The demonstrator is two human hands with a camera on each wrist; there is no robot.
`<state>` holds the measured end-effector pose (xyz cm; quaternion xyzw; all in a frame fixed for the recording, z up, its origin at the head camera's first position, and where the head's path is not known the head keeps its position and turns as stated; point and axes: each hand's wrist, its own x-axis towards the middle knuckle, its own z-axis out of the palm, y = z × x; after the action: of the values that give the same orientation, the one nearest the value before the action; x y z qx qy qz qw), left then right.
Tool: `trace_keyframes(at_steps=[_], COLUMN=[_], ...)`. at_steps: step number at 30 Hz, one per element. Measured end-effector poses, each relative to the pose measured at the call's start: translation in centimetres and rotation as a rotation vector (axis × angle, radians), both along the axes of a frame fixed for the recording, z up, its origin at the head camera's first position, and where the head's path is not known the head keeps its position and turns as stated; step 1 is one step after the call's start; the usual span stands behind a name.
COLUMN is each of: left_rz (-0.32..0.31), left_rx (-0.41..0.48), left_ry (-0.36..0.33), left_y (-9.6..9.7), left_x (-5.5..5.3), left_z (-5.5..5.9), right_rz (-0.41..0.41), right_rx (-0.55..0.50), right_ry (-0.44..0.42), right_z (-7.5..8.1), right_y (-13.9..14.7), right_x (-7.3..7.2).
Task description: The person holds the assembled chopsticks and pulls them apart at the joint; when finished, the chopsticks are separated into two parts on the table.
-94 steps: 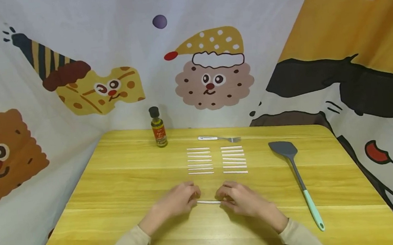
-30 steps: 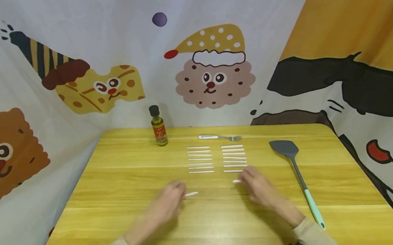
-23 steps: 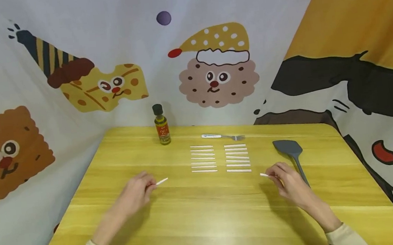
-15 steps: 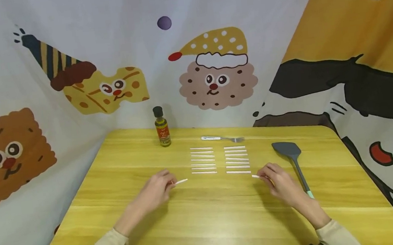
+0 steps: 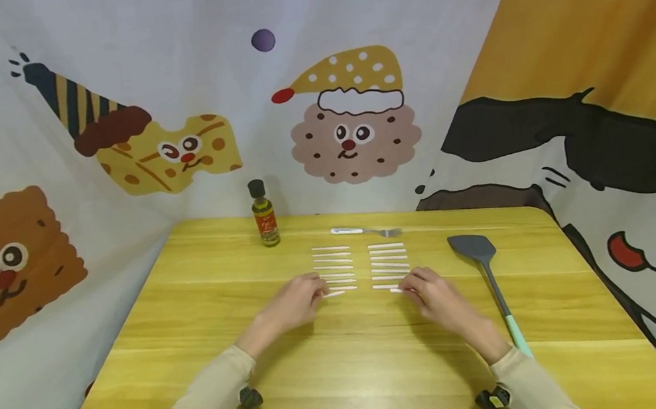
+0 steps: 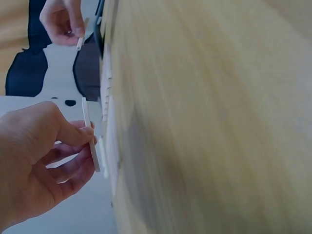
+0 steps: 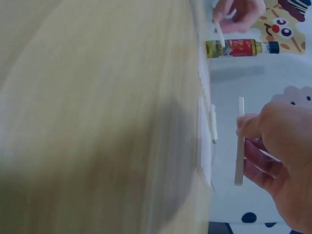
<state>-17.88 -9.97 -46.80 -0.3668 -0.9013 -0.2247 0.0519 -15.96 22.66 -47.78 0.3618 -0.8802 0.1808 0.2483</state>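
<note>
My left hand (image 5: 300, 298) pinches a short, slim white stick (image 6: 87, 112) between thumb and fingers, raised above the table in the left wrist view. My right hand (image 5: 436, 296) pinches a similar white stick (image 7: 239, 168), also held up off the wood. In the head view both hands are at the near ends of two rows of such sticks, laid side by side. The left row (image 5: 330, 248) has several thin sticks and the right row (image 5: 386, 245) several slightly thicker ones. My fingers partly cover both held sticks in the head view.
A fork (image 5: 361, 230) with a white handle lies behind the rows. A bottle (image 5: 266, 223) with a black cap stands at the back left. On the right lies a spatula (image 5: 487, 268) with a grey head and mint handle. A printed cloth (image 5: 197, 45) hangs behind the wooden table (image 5: 322, 378).
My hands were close together at a white stick, then spread apart, each with a short stick. Since then both have moved inward, to the near ends of the rows.
</note>
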Motion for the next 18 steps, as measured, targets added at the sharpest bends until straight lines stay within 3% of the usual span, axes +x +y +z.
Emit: trace_keyframes(at_steps=[7,18], left_rz=[-0.033,-0.029], left_rx=[-0.015,-0.009], left_ry=[-0.042,-0.086], left_y=[1.6,2.3], left_x=[-0.9,-1.7], left_z=[-0.8,-1.2], right_rz=[0.004,-0.017], right_rx=[0.03,0.051], right_ry=[-0.08,-0.083], right_z=[-0.8,-2.1], right_y=[-1.3,-2.2], right_x=[-0.7,-1.3])
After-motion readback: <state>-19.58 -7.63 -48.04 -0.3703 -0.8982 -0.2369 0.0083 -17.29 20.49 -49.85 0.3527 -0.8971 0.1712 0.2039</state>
